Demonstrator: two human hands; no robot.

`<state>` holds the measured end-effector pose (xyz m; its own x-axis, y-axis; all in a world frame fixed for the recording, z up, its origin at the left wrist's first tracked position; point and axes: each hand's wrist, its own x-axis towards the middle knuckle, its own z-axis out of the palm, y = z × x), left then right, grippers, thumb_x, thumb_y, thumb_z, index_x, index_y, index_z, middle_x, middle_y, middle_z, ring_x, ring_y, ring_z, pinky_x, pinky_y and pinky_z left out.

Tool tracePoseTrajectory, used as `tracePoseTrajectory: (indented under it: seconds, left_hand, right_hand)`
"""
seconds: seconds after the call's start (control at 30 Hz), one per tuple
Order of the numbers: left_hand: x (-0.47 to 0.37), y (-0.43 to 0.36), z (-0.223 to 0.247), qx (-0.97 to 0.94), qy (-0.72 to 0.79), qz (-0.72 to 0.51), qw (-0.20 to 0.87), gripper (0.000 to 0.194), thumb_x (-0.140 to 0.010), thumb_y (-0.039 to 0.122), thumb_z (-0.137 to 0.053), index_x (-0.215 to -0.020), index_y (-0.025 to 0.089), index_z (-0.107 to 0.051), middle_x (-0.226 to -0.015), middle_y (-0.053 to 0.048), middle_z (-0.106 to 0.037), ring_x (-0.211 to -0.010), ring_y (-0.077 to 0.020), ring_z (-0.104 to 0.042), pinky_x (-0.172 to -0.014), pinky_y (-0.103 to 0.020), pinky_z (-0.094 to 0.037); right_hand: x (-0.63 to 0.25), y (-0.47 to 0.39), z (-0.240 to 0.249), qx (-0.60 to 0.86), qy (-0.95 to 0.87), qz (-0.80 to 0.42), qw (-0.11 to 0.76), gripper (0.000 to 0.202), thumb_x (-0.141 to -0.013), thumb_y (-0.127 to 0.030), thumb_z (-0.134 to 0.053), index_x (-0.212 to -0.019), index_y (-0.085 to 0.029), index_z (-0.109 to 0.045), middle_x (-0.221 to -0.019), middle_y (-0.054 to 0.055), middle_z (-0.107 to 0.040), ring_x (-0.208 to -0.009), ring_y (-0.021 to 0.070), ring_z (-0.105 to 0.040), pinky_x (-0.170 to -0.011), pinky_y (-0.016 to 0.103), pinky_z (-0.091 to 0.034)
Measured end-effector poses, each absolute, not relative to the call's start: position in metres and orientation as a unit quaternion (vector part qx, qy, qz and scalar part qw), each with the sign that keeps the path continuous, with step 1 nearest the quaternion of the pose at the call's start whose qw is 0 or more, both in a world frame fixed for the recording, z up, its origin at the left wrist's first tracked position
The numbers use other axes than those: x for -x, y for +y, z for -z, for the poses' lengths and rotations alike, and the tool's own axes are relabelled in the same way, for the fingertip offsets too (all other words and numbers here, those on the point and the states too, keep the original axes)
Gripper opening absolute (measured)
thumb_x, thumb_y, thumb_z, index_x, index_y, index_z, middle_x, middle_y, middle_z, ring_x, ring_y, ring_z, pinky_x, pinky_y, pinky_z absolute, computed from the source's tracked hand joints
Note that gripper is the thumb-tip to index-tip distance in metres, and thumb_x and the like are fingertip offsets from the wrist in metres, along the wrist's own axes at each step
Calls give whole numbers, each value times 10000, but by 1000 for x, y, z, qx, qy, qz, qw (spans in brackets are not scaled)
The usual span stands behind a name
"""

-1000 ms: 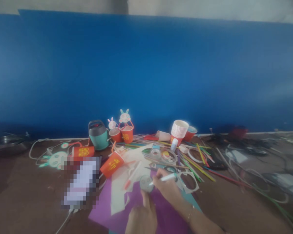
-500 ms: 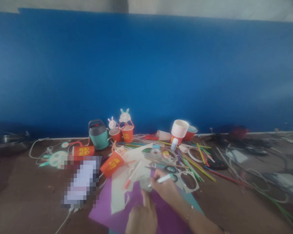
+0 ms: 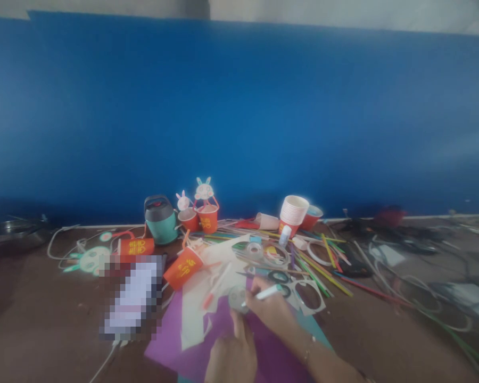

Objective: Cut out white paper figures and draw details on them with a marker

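Note:
A small round paper disc (image 3: 237,299) with faint marks on it lies on a purple sheet (image 3: 171,340). My left hand (image 3: 232,354) comes up from the bottom edge, its index finger stretched out and pressing on the disc's lower edge. My right hand (image 3: 268,304) is closed round a white marker (image 3: 268,292), whose tip touches the right part of the disc. Scissors (image 3: 278,276) lie just beyond my right hand, partly covered. A card with a round hole (image 3: 322,299) is to the right of that hand.
A phone (image 3: 133,298) and a tipped red cup (image 3: 183,267) lie to the left. Behind stand a green container (image 3: 162,223), rabbit figures on cups (image 3: 208,219) and stacked cups (image 3: 293,213). Coloured sticks (image 3: 323,274), tape rolls (image 3: 254,250) and cables (image 3: 419,298) spread rightward.
The marker in my right hand has tilted very slightly. My left finger stays on the disc, and the other things remain where they were.

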<state>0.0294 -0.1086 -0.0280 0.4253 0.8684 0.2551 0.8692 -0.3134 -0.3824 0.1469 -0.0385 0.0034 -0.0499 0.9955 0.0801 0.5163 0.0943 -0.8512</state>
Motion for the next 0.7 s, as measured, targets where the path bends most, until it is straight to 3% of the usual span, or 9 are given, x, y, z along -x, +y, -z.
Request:
tracePoseTrajectory:
  seconds: [0.7]
  left_hand:
    - [-29, -110, 31, 812, -528, -8, 248, 399, -785, 137, -545, -1167, 148, -658, -1130, -260, -621, -419, -90, -514, -400, -234, -428]
  right_hand:
    - [-145, -39, -6, 581, -657, -323, 355, 162, -724, -272, -472, -595, -238, -381, -533, -47, -390, -541, 135, -376, -501, 257, -340]
